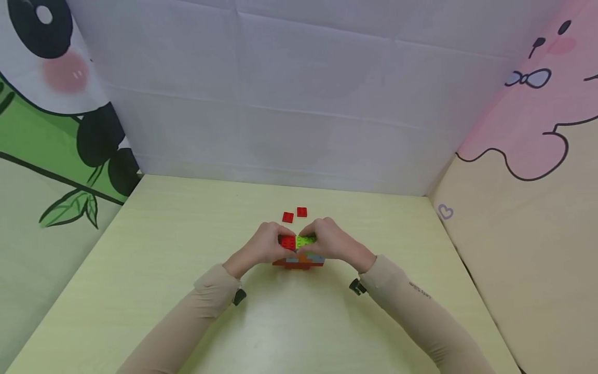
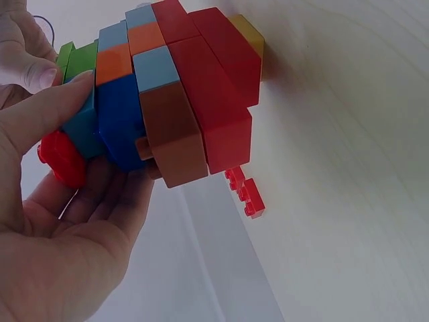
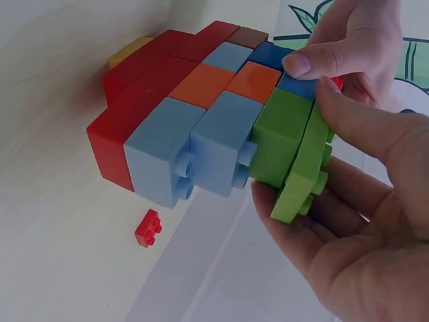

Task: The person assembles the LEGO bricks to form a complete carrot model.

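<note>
A build of stacked toy bricks [image 1: 299, 263] stands on the table between both hands. Its layers are red, light blue, orange, brown and dark blue, with a yellow brick [image 3: 131, 51] at the bottom. On top are a red brick [image 2: 62, 159] at the left and a flat light green brick [image 3: 301, 171] at the right. My left hand [image 1: 265, 243] grips the upper left side, thumb on the near face and fingers behind. Opposite it, my right hand [image 1: 335, 240] holds the green brick between thumb and fingers. The thumbs nearly meet at the near side.
Two small loose red bricks, one left [image 1: 287, 217] and one right [image 1: 301, 212], lie behind the build on the pale wooden table [image 1: 224, 218]. A whitish cloth wall [image 1: 289, 104] closes off the back. Printed panels stand at the left and right.
</note>
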`<state>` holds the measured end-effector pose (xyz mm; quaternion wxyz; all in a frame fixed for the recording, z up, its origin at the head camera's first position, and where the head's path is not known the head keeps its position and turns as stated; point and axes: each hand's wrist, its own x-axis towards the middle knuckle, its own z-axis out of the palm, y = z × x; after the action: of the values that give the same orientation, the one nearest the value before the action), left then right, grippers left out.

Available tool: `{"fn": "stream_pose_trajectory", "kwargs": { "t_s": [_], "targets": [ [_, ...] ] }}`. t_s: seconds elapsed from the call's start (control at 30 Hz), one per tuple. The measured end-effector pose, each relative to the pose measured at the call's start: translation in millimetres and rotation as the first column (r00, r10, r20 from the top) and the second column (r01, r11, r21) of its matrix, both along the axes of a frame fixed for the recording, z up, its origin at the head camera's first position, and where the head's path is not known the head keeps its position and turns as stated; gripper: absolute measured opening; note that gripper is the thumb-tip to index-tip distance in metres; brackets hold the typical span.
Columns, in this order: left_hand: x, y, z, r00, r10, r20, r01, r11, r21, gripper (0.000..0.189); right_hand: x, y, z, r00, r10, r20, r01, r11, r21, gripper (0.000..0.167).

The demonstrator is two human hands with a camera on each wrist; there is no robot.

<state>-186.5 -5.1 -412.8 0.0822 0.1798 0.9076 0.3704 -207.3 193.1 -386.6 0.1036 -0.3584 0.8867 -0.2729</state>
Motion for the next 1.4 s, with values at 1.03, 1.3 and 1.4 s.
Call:
{"fn": "stream_pose_trajectory", "kwargs": {
  "t_s": [1.03,1.3,1.4],
  "targets": [
    [1.9,-0.3,-0.1,1.000,0.009,0.021,-0.009,1.000,-0.005,0.024,-7.4,8.7,-23.5,0.993,-0.015,0.120,0.034,0.986,-0.161,0.034],
    [2.5,0.0,1.5,1.000,0.005,0.022,-0.005,1.000,-0.002,0.025,-11.7,11.0,-19.3,0.988,0.048,0.146,-0.018,0.980,-0.196,0.034],
    [1.8,0.7,1.4,1.000,0.001,0.021,-0.001,1.000,0.003,0.028,-18.2,14.7,-17.2,0.985,0.037,0.170,0.006,0.970,-0.244,0.033]
  ]
}}
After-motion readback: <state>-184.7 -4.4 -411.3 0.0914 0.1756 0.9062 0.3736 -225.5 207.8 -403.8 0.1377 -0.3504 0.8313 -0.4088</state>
